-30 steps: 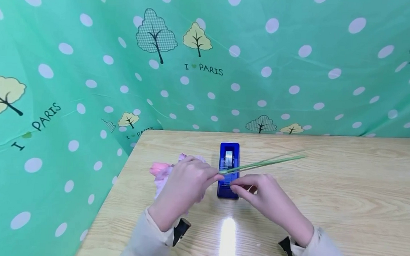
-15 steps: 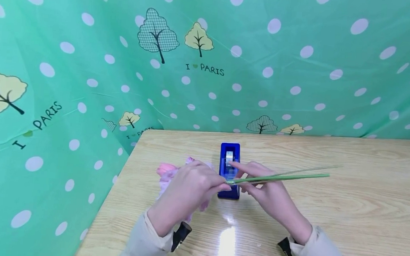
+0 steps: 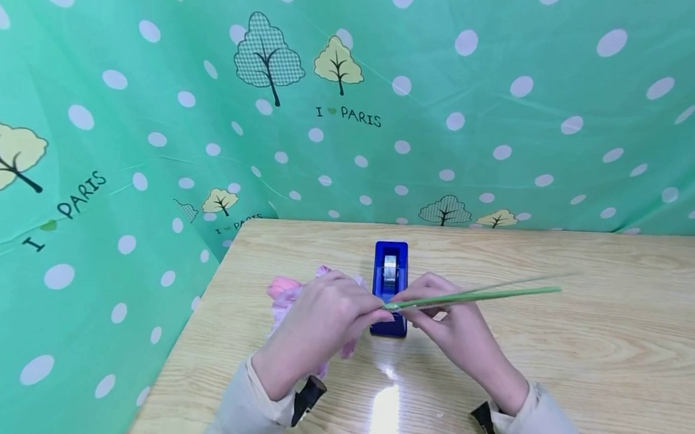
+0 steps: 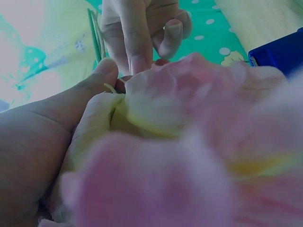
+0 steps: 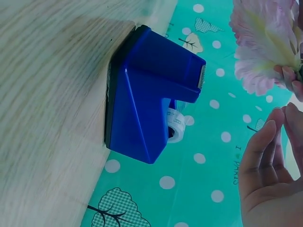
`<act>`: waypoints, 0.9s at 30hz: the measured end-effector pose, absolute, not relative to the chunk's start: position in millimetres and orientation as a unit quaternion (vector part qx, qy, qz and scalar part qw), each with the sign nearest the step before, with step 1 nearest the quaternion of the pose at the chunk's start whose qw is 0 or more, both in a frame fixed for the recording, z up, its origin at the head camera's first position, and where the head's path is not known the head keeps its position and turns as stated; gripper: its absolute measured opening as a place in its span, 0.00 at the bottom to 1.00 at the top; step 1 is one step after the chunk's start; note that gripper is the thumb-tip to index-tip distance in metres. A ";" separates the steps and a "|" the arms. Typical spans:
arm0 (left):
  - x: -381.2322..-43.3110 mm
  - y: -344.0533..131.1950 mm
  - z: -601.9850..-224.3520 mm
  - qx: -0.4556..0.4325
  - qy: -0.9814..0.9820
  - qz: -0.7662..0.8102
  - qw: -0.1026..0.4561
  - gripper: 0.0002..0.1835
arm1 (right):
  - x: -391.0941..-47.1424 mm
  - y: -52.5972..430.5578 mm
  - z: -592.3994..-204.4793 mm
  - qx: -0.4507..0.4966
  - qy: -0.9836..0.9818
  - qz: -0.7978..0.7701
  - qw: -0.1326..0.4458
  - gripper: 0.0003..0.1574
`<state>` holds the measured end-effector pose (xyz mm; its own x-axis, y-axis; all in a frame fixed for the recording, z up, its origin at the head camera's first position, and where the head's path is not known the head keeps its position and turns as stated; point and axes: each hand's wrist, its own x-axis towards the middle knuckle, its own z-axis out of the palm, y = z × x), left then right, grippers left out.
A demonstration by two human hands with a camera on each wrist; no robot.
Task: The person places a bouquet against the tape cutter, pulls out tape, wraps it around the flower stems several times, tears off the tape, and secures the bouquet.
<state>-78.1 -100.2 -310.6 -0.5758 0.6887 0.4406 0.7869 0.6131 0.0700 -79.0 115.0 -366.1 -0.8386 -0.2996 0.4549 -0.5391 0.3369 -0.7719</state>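
My left hand (image 3: 332,309) grips a bunch of artificial flowers by the stems just below the blooms. The pink and lilac blooms (image 4: 156,175) fill much of the left wrist view, and in the head view part of them shows beyond the hand. Thin green stems (image 3: 486,294) stick out to the right, passing over my right hand (image 3: 451,319). The right thumb and fingertips come together beside the left fingertips, pinching at a glossy clear strip that looks like tape (image 3: 392,307) on the stems. The strip is too small to see fully.
A blue tape dispenser (image 3: 391,254) with a tape roll (image 5: 176,125) stands on the wooden table (image 3: 601,365), just beneath and behind the hands. Its toothed cutter edge (image 5: 202,77) shows in the right wrist view. A green patterned cloth (image 3: 350,171) hangs behind and at the left.
The right hand first reached over the dispenser, then came under the stems with fingers spread; now its fingertips have drawn together. The left hand and flowers moved slightly right and nearer.
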 end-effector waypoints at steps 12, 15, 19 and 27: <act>-81.4 -97.2 -316.6 -0.366 -0.887 -0.133 0.246 0.12 | -76.4 109.2 -365.1 0.220 -0.816 0.527 0.085 0.06; -81.8 -95.3 -317.7 -0.356 -0.892 -0.131 0.246 0.13 | -76.3 109.4 -364.1 0.217 -0.818 0.526 0.080 0.05; -80.9 -94.2 -316.6 -0.336 -0.906 -0.160 0.201 0.12 | -76.0 110.8 -363.3 0.215 -0.821 0.525 0.070 0.05; -78.4 -95.2 -314.1 -0.342 -0.908 -0.204 0.131 0.05 | -76.0 112.5 -362.1 0.209 -0.822 0.527 0.062 0.05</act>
<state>-78.4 -95.2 -314.1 -0.7315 0.5675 0.3779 0.6747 0.6826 0.2809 -76.0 112.5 -362.1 -0.9052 -0.2781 0.3213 -0.4081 0.3582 -0.8398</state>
